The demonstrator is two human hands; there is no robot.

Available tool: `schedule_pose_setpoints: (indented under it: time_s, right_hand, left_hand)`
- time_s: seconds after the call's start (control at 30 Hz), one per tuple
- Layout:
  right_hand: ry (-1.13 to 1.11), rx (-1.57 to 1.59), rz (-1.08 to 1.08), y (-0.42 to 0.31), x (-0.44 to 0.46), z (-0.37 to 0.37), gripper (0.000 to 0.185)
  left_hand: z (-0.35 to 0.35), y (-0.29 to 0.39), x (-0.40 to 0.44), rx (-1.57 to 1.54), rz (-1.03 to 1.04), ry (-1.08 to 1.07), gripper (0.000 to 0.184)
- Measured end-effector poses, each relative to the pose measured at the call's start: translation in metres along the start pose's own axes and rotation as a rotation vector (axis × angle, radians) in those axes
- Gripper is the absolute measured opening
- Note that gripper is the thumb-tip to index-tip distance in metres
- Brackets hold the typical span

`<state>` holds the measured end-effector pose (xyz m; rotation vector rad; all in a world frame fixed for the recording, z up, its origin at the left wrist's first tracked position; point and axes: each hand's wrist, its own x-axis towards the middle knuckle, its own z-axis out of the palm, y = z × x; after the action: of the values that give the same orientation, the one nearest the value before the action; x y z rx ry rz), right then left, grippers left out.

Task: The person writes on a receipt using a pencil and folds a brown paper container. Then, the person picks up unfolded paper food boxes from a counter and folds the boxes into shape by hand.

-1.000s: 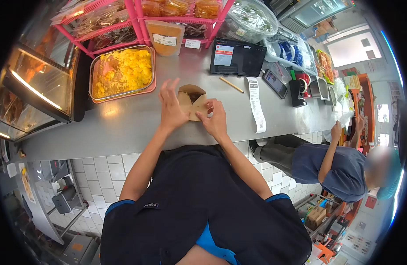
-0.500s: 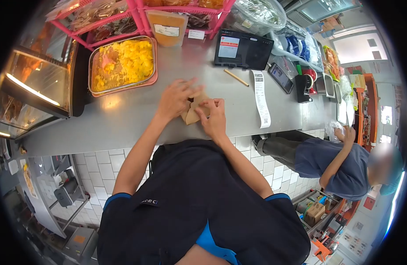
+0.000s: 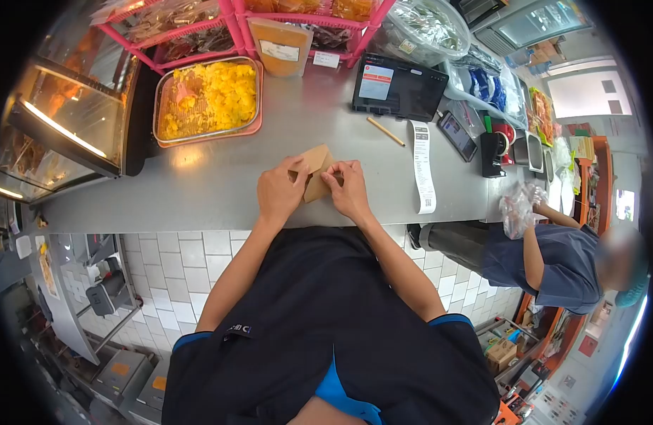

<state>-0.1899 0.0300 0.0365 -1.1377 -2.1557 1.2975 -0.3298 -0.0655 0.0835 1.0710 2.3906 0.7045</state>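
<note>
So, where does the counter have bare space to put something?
Bare steel lies between the food tray and left hand, and between right hand and receipt. Crowded: around the cardboard box; the back, with pink rack, pouch, tablet.

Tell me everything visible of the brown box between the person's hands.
The box is brown, looks like folded cardboard, and shows flat panels with angled edges. It appears to rest on the grey metal counter, skewed to the near edge. The left hand touches its left side and the right hand its right; they hide whether it is fully closed.
</note>
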Motion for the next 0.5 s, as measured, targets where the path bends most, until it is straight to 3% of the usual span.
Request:
schedule_pose_setpoints:
  time_s: [0.07, 0.1, 0.17, 0.3, 0.37, 0.5]
  right_hand:
    - [-0.064, 0.057, 0.045, -0.005, -0.003, -0.009, 0.016]
    - [-0.111, 0.116, 0.076, -0.009, 0.001, -0.012, 0.014]
    - [-0.137, 0.143, 0.062, 0.0, 0.001, -0.013, 0.016]
    - [-0.054, 0.02, -0.021, 0.004, 0.0, -0.001, 0.023]
    - [-0.047, 0.02, 0.039, 0.005, 0.003, 0.002, 0.025]
    - [-0.08, -0.042, 0.1, 0.006, 0.006, -0.001, 0.031]
  left_hand:
    - [0.001, 0.004, -0.005, -0.596, -0.236, -0.05, 0.032]
    - [0.006, -0.001, 0.0, -0.599, -0.238, -0.04, 0.032]
    - [0.029, -0.016, 0.009, -1.11, -0.389, 0.02, 0.031]
    - [0.037, -0.026, 0.006, -1.174, -0.406, -0.044, 0.032]
    - [0.029, -0.02, 0.004, -0.966, -0.298, -0.04, 0.032]
    - [0.037, -0.024, 0.005, -1.102, -0.269, 0.022, 0.032]
